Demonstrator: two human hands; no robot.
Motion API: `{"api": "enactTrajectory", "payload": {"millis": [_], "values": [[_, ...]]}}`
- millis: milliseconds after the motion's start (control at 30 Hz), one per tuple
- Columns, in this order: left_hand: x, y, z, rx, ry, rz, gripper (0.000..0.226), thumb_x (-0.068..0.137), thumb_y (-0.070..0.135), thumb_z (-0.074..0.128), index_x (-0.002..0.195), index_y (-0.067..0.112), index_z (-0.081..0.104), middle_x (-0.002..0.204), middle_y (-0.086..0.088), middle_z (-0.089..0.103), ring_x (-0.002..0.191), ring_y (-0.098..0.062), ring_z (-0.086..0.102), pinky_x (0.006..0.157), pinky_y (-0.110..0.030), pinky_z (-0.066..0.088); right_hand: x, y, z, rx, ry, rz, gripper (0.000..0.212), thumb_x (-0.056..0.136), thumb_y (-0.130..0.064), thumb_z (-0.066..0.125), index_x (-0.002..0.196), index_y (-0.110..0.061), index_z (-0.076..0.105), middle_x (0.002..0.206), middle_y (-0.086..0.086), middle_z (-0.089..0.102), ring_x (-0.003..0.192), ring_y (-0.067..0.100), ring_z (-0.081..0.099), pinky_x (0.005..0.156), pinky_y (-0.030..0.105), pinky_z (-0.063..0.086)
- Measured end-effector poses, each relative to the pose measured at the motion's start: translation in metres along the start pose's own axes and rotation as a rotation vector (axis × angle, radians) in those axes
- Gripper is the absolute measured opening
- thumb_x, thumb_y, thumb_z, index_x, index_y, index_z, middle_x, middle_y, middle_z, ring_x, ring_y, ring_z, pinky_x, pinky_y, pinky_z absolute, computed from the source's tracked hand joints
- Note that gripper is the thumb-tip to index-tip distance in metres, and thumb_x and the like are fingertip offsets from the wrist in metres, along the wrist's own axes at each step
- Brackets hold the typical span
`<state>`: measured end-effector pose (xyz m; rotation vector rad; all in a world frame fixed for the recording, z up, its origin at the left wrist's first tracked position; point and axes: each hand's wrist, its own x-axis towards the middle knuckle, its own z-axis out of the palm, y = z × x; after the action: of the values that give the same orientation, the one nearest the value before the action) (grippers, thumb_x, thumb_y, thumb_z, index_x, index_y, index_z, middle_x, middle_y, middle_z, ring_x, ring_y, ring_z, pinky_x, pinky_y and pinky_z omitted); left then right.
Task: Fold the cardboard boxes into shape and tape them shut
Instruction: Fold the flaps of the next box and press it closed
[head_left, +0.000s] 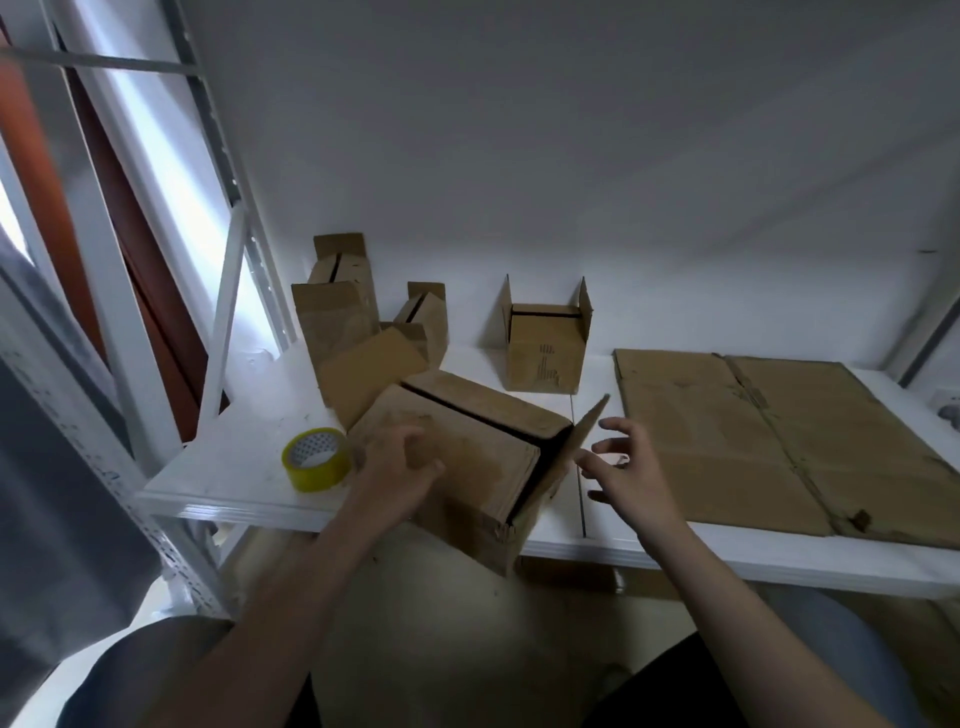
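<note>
Left hand (402, 465) lies flat on the folded top flaps of the nearest cardboard box (483, 413), fingers relaxed and gripping nothing; right hand (631, 470) hovers just beside the box's raised side flap (584, 434), fingers spread and empty, contact not clear. That box sits tilted at the front edge of the white shelf (244, 457), partly overhanging it, with a yellow tape roll (317, 460) just to its left. Further back stand an open-topped box (545, 358) and a cluster of boxes (337, 312); flattened cardboard (727, 441) lies to the right.

Left hand (397, 470) on cardboard box (488, 467)
</note>
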<state>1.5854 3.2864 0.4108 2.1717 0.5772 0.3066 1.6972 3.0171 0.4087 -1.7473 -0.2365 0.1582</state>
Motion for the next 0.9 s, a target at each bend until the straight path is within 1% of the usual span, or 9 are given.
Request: {"api": "enactTrajectory", "payload": {"millis": [133,267,367,467,533,633,733,833,900], "values": [[-0.022,0.007,0.016,-0.136,-0.054,-0.033,0.033,0.097,0.058,0.051,0.125,0.040,0.051,0.132,0.009,0.049,0.120,-0.014,0.047,0.101,-0.040,0.044,0.019,-0.009,0.016,-0.178,-0.073,-0.172,0.045,0.083,-0.039,0.080,0.121,-0.030,0.058,0.131,-0.003,0.046,0.104,0.005,0.057,0.077,0.014,0.050],[-0.035,0.014,0.023,-0.214,-0.056,-0.077,0.047,0.097,0.065,0.044,0.133,0.036,0.047,0.128,0.013,0.050,0.120,-0.010,0.047,0.098,-0.035,0.038,0.049,-0.017,0.035,-0.399,-0.177,-0.198,0.045,0.076,-0.051,0.083,0.113,-0.036,0.061,0.145,-0.002,0.030,0.134,0.027,0.038,0.109,0.038,0.041],[-0.042,0.013,0.031,-0.240,-0.045,-0.109,0.082,0.085,0.066,0.065,0.150,0.028,0.032,0.139,0.008,0.044,0.125,-0.014,0.047,0.106,-0.042,0.044,0.066,-0.015,0.044,-0.584,-0.308,-0.195,0.046,0.074,-0.059,0.081,0.107,-0.035,0.059,0.148,0.003,0.032,0.135,0.031,0.031,0.110,0.043,0.035],[-0.048,0.021,0.045,-0.238,-0.067,-0.104,0.107,0.065,0.067,0.076,0.151,0.037,0.019,0.132,0.014,0.032,0.119,-0.009,0.044,0.084,-0.023,0.045,0.070,-0.010,0.047,-0.649,-0.370,-0.176,0.051,0.074,-0.062,0.079,0.106,-0.029,0.057,0.125,0.004,0.053,0.116,0.027,0.051,0.099,0.043,0.045],[-0.051,0.025,0.053,-0.162,-0.069,-0.054,0.112,0.055,0.071,0.075,0.147,0.045,0.017,0.131,0.017,0.028,0.114,-0.005,0.039,0.074,-0.015,0.039,0.067,-0.005,0.044,-0.707,-0.304,-0.180,0.050,0.075,-0.065,0.076,0.105,-0.031,0.056,0.117,0.000,0.052,0.112,0.025,0.049,0.089,0.037,0.040],[-0.048,0.022,0.055,0.070,-0.080,0.051,0.113,0.051,0.075,0.073,0.144,0.047,0.015,0.145,0.016,0.017,0.128,-0.012,0.032,0.097,-0.031,0.045,0.050,0.004,0.036,-0.739,-0.228,-0.151,0.044,0.075,-0.063,0.075,0.103,-0.038,0.053,0.113,-0.006,0.041,0.107,0.020,0.041,0.085,0.034,0.039],[-0.032,0.011,0.038,0.281,-0.100,0.083,0.099,0.066,0.059,0.084,0.148,0.044,0.030,0.161,0.012,-0.003,0.149,-0.027,0.018,0.117,-0.051,0.036,0.041,0.005,0.026,-0.671,-0.303,-0.182,0.027,0.079,-0.047,0.081,0.093,-0.040,0.059,0.108,-0.012,0.046,0.102,0.014,0.053,0.082,0.026,0.045],[-0.013,0.002,0.015,0.417,-0.088,0.093,0.082,0.078,0.042,0.083,0.148,0.040,0.041,0.165,0.011,-0.008,0.153,-0.028,0.013,0.121,-0.049,0.030,0.054,-0.006,0.024,-0.569,-0.379,-0.221,0.012,0.085,-0.040,0.078,0.090,-0.040,0.067,0.114,-0.016,0.054,0.106,0.008,0.053,0.093,0.029,0.045],[-0.003,0.001,0.011,0.486,-0.108,0.103,0.083,0.080,0.037,0.081,0.151,0.038,0.038,0.166,0.012,-0.002,0.152,-0.027,0.017,0.119,-0.048,0.034,0.075,-0.015,0.025,-0.565,-0.315,-0.256,0.008,0.089,-0.039,0.073,0.086,-0.042,0.066,0.108,-0.024,0.054,0.104,0.003,0.052,0.092,0.026,0.042]]}}
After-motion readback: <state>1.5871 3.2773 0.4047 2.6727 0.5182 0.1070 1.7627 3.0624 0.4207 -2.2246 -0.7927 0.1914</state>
